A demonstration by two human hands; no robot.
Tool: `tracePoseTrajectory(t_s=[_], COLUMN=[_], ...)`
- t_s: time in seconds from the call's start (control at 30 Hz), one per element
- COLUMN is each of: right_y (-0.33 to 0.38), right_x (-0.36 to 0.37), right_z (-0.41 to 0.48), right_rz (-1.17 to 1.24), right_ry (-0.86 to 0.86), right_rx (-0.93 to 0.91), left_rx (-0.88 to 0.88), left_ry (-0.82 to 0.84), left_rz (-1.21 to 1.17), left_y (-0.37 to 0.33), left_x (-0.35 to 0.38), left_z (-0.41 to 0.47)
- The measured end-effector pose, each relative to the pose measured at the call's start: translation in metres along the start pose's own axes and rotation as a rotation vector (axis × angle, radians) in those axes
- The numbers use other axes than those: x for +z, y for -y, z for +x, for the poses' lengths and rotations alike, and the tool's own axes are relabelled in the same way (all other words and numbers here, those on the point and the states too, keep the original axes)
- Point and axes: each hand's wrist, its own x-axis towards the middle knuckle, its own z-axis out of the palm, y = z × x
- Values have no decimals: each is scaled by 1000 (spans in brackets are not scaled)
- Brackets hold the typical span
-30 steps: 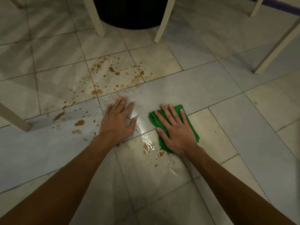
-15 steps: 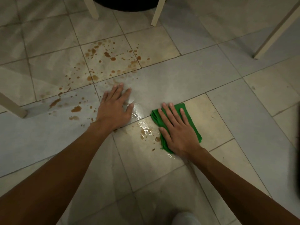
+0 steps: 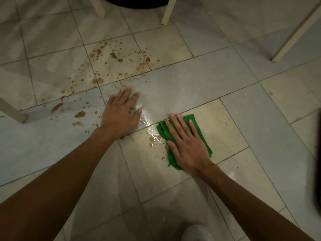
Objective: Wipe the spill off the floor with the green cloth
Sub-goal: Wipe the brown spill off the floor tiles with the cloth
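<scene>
A folded green cloth (image 3: 199, 129) lies flat on the tiled floor, right of centre. My right hand (image 3: 186, 145) presses on it with straight, spread fingers and covers most of it. My left hand (image 3: 121, 112) rests palm-down on the bare tile just left of the cloth, fingers straight. Brown spill drops (image 3: 114, 55) are scattered over the tiles beyond and left of my left hand, with larger blotches (image 3: 80, 114) at the left. A wet shiny puddle (image 3: 153, 137) with brown traces sits between my two hands, touching the cloth's left edge.
Cream chair or table legs stand around: one at the left edge (image 3: 12, 111), two at the top (image 3: 99, 6) (image 3: 167, 13), one at the upper right (image 3: 295, 32). A dark round object (image 3: 135, 2) sits at the top. A pale shoe tip (image 3: 194, 233) shows at the bottom.
The view has tilted down, so the spill and chair legs sit higher in frame and a shoe tip appears. My right hand and the cloth slid slightly toward me and to the right.
</scene>
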Motion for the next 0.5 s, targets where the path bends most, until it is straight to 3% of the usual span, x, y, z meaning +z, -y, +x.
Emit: tracePoseTrajectory(t_s=[0.27, 0.5], right_y=[-14, -6], right_x=[-7, -1], right_z=[42, 9], right_rz=[48, -9], right_ry=[-31, -3], right_rx=[135, -75], left_rx=[3, 1], left_ry=[7, 8], left_rz=[16, 6], left_y=[0, 3], left_x=[-5, -9], left_z=[-2, -3])
